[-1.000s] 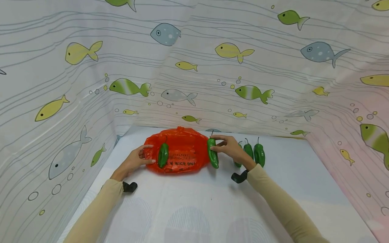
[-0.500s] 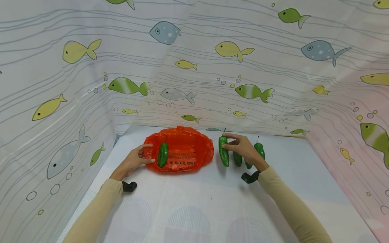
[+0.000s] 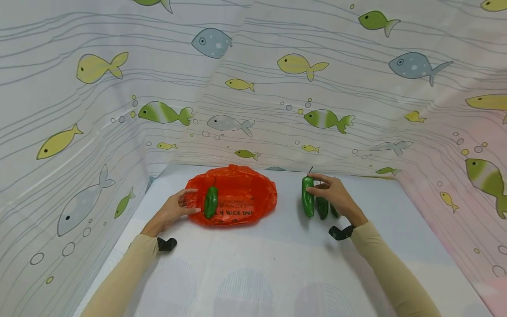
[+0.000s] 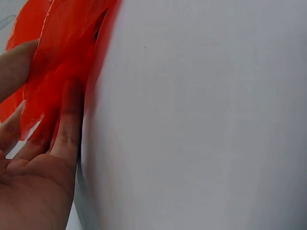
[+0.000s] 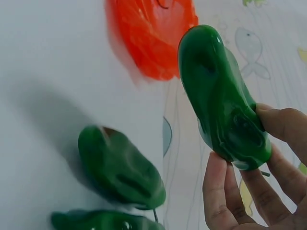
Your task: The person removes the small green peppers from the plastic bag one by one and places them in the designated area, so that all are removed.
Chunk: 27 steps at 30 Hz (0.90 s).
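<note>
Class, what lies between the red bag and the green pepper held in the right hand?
Nothing but bare white table separates the red bag from the green pepper in the right hand, as the head view shows.

From my feed I'd call this a small screened-off booth [image 3: 277,26], though I can't tell what sort of building holds it. Behind the bag [image 3: 264,200] rises a pale fish-print sheet [image 3: 273,97], and similar sheets [image 3: 79,185] close in to its left and right, the right-hand one tinged pink. Under the bag spreads a white table [image 3: 253,251], with faint striped arches [image 3: 244,288] printed in front of it.
</note>
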Each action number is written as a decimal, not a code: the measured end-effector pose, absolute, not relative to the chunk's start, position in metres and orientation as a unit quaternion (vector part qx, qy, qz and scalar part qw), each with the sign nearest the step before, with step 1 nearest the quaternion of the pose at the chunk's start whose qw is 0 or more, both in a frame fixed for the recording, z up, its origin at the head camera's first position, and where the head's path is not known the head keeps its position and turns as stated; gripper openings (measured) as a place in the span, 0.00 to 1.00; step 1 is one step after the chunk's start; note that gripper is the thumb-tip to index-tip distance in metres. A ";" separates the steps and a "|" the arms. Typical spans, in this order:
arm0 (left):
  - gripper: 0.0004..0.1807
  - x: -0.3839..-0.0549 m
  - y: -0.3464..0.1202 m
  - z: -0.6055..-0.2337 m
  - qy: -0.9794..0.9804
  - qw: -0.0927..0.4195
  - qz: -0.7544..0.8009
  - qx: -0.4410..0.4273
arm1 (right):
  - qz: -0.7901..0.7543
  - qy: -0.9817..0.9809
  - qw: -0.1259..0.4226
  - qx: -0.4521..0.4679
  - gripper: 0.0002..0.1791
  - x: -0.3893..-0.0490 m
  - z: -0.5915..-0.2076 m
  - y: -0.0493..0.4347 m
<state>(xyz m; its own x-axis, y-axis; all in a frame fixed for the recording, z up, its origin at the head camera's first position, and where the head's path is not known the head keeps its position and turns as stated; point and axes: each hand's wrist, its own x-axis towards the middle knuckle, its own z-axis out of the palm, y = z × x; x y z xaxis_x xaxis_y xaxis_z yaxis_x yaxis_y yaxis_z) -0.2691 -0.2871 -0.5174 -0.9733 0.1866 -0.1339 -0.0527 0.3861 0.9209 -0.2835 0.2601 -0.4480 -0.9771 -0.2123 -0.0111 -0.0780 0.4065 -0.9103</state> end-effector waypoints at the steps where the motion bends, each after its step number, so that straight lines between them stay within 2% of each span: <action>1: 0.45 -0.269 -0.287 -0.518 0.827 0.108 0.550 0.044 | -0.542 0.834 0.061 -0.088 0.36 -0.283 -0.449 0.264; 27: 0.45 -0.268 -0.286 -0.516 0.828 0.102 0.549 0.043 | -0.579 0.814 0.027 -0.042 0.41 -0.267 -0.467 0.353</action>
<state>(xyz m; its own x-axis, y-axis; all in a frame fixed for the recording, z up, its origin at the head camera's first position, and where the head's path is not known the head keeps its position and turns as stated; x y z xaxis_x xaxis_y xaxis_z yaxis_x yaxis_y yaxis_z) -0.2679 -0.2856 -0.5161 -0.9753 0.1841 -0.1219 -0.0406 0.3929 0.9187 -0.2670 0.3525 -0.4674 -0.9951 -0.0984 0.0047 -0.0367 0.3261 -0.9446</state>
